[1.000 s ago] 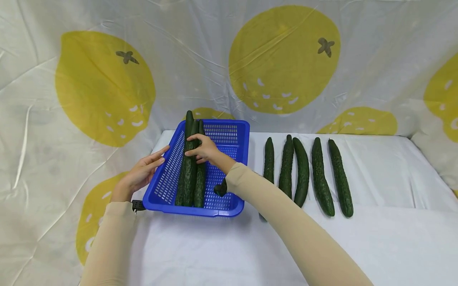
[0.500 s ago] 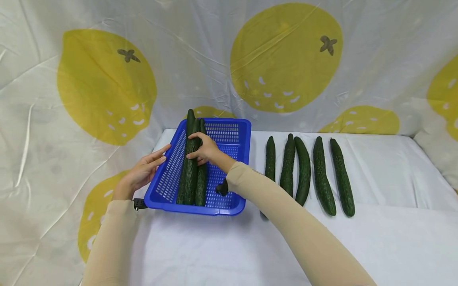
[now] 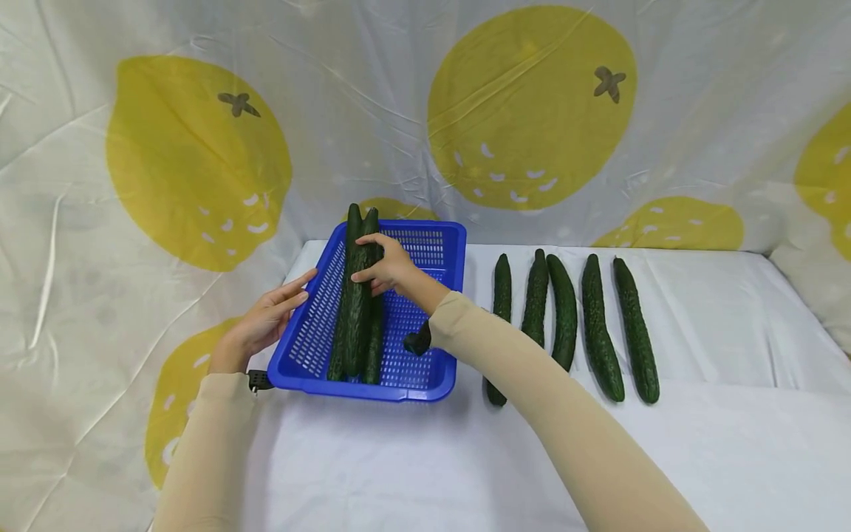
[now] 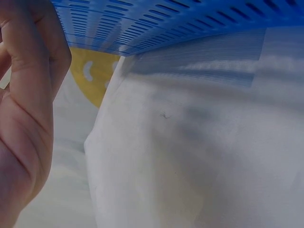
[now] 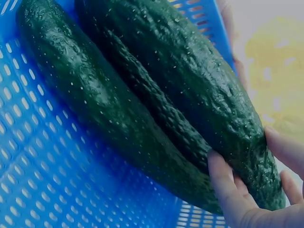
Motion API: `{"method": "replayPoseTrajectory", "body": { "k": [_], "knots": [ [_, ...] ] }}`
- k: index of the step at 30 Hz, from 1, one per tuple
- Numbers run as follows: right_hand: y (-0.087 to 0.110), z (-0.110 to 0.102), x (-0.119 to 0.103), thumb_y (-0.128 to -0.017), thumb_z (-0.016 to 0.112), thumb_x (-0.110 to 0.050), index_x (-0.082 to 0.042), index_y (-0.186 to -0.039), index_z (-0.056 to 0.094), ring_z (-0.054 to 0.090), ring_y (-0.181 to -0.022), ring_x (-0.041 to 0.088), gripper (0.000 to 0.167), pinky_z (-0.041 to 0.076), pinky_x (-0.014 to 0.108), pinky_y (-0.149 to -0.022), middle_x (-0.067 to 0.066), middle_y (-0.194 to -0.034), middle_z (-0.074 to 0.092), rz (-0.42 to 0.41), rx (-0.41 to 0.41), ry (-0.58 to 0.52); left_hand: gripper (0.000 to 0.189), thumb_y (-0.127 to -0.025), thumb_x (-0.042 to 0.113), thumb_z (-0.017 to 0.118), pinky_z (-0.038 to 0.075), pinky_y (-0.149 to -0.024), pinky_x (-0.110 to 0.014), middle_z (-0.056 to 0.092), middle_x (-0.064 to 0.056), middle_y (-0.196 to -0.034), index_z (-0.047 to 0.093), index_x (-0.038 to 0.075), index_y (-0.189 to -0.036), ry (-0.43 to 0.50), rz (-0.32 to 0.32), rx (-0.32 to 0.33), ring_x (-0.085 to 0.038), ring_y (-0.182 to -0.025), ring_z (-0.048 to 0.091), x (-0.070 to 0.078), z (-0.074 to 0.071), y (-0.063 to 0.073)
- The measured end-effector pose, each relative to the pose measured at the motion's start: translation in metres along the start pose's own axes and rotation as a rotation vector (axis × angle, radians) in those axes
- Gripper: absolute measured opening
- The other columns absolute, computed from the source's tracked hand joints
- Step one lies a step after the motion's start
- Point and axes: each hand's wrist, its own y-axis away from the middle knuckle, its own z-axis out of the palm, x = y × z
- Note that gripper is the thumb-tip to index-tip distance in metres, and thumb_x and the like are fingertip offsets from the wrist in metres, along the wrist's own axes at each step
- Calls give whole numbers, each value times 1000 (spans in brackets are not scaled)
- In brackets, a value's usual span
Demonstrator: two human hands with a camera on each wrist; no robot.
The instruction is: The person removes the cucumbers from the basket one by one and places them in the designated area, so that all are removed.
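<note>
Cucumber (image 3: pixel 357 336) sits in the blue basket (image 3: pixel 399 395) with two other cucumbers (image 3: pixel 374 343), pinched between thumb and fingers of the right grip (image 3: pixel 391 267); left grip (image 3: pixel 261 321), fingers fairly straight, touches the basket's outer left side. Work looks partway: three within, five cucumbers (image 3: pixel 563 310) left in a row on the table (image 3: pixel 366 465).

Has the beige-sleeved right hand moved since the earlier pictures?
Yes: in the head view, the right hand has shifted slightly toward the far rim of the blue rectangular plastic basket.
</note>
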Motion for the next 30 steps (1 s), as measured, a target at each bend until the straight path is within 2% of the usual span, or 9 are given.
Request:
{"method": "replayPoseTrajectory", "body": {
  "k": [5, 11, 16, 21, 23, 28, 30],
  "knots": [
    [4, -9, -6, -81, 78, 9, -17, -142, 55, 68, -71, 39, 71, 59, 52, -73, 11, -163, 18, 23, -17, -15, 54, -110, 10, 34, 59, -70, -30, 58, -7, -116, 18, 18, -161, -5, -8, 15, -16, -86, 70, 0, 0, 1],
    [11, -18, -11, -82, 76, 10, -17, -146, 51, 71, -77, 42, 74, 57, 55, -78, 19, -156, 26, 33, -61, -55, 54, -110, 10, 34, 60, -71, -31, 61, -8, -121, 17, 17, -161, 3, -20, 22, -18, -89, 70, 0, 0, 3],
    [19, -27, -21, -83, 76, 9, -19, -147, 49, 71, -80, 42, 75, 56, 56, -81, 19, -155, 28, 39, -66, -120, 54, -110, 9, 34, 59, -72, -29, 58, -7, -119, 19, 18, -161, 10, -10, 11, -16, -88, 70, 0, 1, 2],
    [29, -38, -29, -84, 74, 9, -19, -148, 49, 71, -81, 41, 74, 58, 51, -78, 22, -149, 38, 20, -72, -166, 53, -110, 12, 37, 53, -56, -19, 49, 0, -99, 22, 19, -160, -49, 0, 41, -7, -67, 61, -1, 1, 2],
    [31, -44, -31, -85, 74, 9, -20, -148, 49, 71, -81, 41, 73, 59, 50, -77, 25, -145, 43, 11, -72, -181, 53, -110, 13, 37, 51, -54, -18, 47, 0, -97, 23, 19, -160, -65, 0, 52, -6, -64, 59, -1, 1, 1],
    [36, -59, -34, -86, 74, 7, -23, -146, 52, 71, -82, 39, 71, 59, 48, -77, 19, -157, 29, 3, -63, -189, 54, -110, 12, 37, 58, -64, -25, 53, -4, -107, 21, 18, -161, -38, -13, 52, -13, -78, 67, -1, 1, 0],
    [39, -65, -34, -86, 74, 6, -24, -146, 52, 71, -84, 39, 70, 59, 48, -78, 18, -156, 30, 0, -56, -185, 54, -110, 12, 37, 58, -65, -26, 55, -5, -109, 20, 17, -161, -35, -16, 49, -13, -78, 67, -1, 1, 1]
  ]
}}
